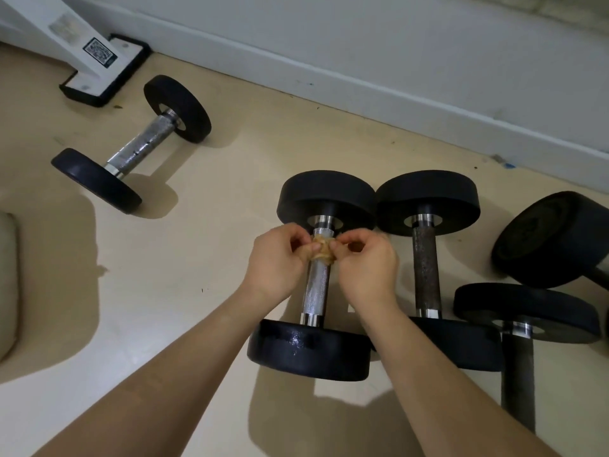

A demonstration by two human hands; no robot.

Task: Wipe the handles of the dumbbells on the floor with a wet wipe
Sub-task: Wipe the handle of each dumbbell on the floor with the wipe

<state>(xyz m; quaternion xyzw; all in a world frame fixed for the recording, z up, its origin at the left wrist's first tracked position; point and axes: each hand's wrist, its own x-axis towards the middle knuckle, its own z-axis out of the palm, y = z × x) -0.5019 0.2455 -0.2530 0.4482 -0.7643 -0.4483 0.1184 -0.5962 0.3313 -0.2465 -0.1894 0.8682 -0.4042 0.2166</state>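
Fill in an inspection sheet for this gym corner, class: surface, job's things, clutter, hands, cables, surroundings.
Surface: beige floor, lightly speckled.
Job's things: crumpled brown-stained wet wipe over shiny handle of nearest dumbbell; rusty-handled dumbbell beside it; lone dumbbell at left; two more dumbbells at right.
Clutter: nothing seen.
Hands: left hand and right hand both pinch the wipe with fingers.
Cables: nothing seen.
Surroundings: white wall, skirting board, white machine foot with QR label.

QR code [100, 53] on white stand (text unreadable)
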